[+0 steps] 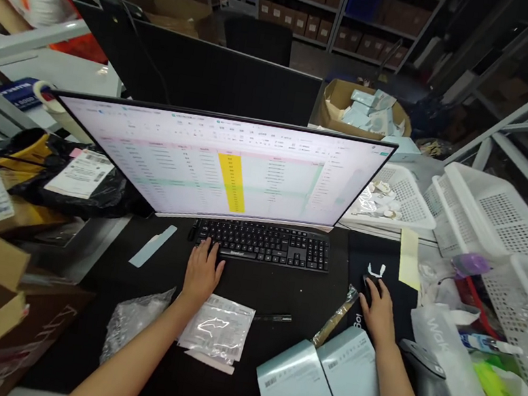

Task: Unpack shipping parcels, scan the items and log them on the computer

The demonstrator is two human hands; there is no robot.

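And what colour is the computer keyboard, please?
The computer keyboard is black, best seen in the head view.

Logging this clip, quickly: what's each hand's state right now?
Left hand: open on the keyboard, holding nothing.
Right hand: over a mostly hidden mouse; grip can't be told.

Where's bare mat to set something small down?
Bare dark mat shows between the keyboard and pen, right of the left hand; also between the plastic packet and pale blue boxes. Crowded: right side, with scanner and white baskets.
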